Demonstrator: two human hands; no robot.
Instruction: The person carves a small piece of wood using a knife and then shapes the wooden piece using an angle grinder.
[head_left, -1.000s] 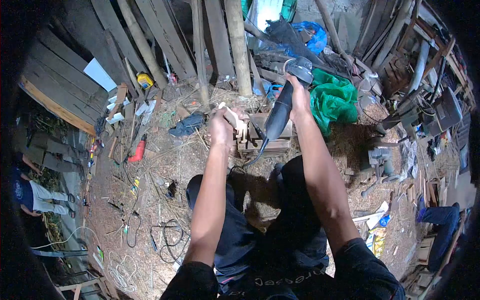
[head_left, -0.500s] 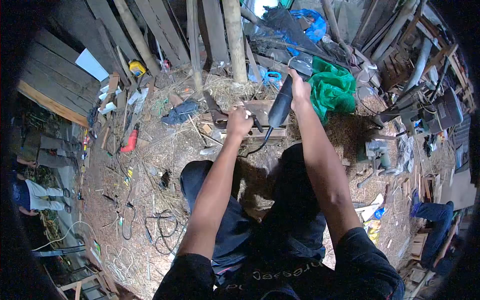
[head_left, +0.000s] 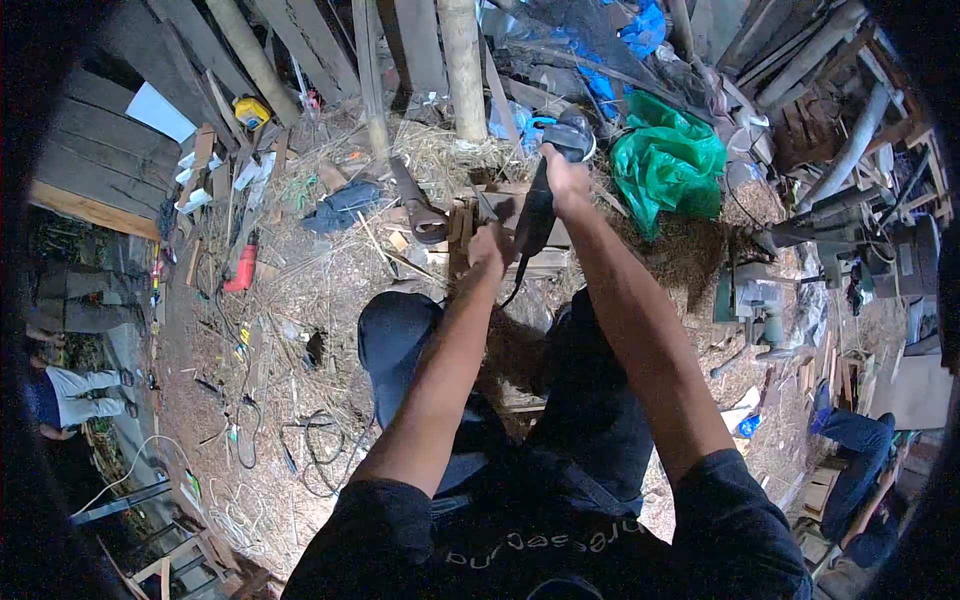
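My right hand [head_left: 567,185] is wrapped round the front of a dark angle grinder [head_left: 537,215], just behind its head. The grinder's head points away from me, and its cord hangs from the rear end towards my knees. Close to the left of the grinder body, my left hand [head_left: 490,245] is closed on a thin, narrow blade-like piece [head_left: 483,203] that sticks out forwards; its exact kind is unclear. Below and beyond the hands lies a wooden block [head_left: 545,262]. A rusty curved metal piece [head_left: 424,218] rests on the ground to the left.
Green plastic sheeting [head_left: 668,155] lies right of the grinder. A red power drill [head_left: 242,268], a dark cloth [head_left: 343,205] and loose cables [head_left: 325,450] are on the shaving-covered ground at left. A bench machine [head_left: 760,295] stands at right. Other people are at both edges.
The grinder has shifted left and its head has turned more into view. My left hand has come closer to the grinder body. The whole view has tilted slightly.
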